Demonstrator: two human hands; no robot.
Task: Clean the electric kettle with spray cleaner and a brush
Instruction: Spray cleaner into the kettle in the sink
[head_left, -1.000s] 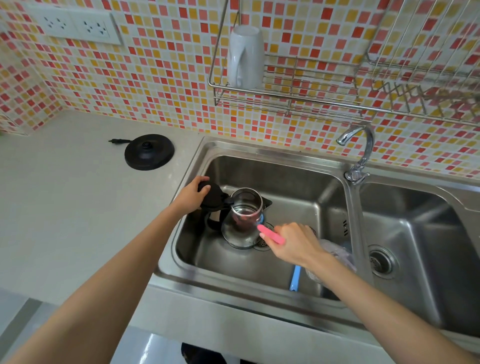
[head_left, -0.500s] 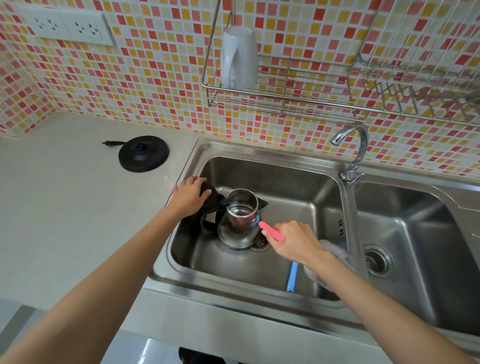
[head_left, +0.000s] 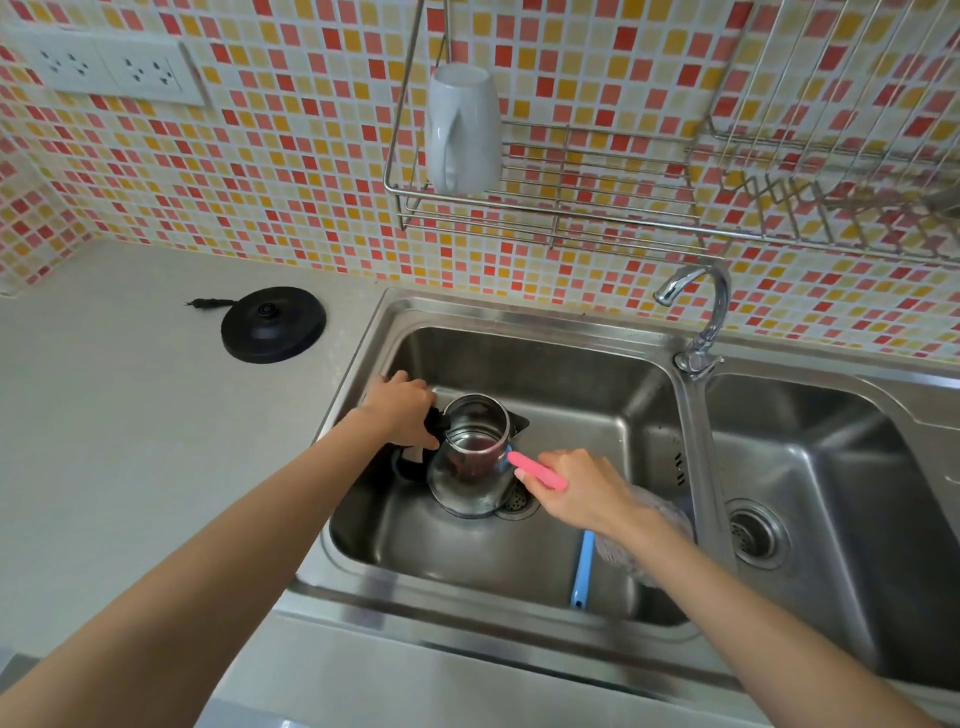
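Sink (head_left: 415, 605), left basin. A blue handle (head_left: 582, 571) lies on the floor by the front wall, partly under the right forearm.

Right hand (head_left: 576, 491): grip closed round the pink brush (head_left: 537, 470). Its far end meets the kettle mouth; the bristles are not visible.

Kettle (head_left: 470, 467): upright, mouth open, just beside the drain strainer.

Left hand (head_left: 402, 410): grip wrapped round the top of the kettle's black handle.

Judgement: the steel body is stiff and probably light. Wet, sprayed walls will likely be slippery, so the black handle is the sound hold. Steady it against the brush's sideways push.

Base (head_left: 272, 325): well apart on the surface, plug lying loose. Tap (head_left: 701, 312) and hanging mug (head_left: 462, 127) beyond.
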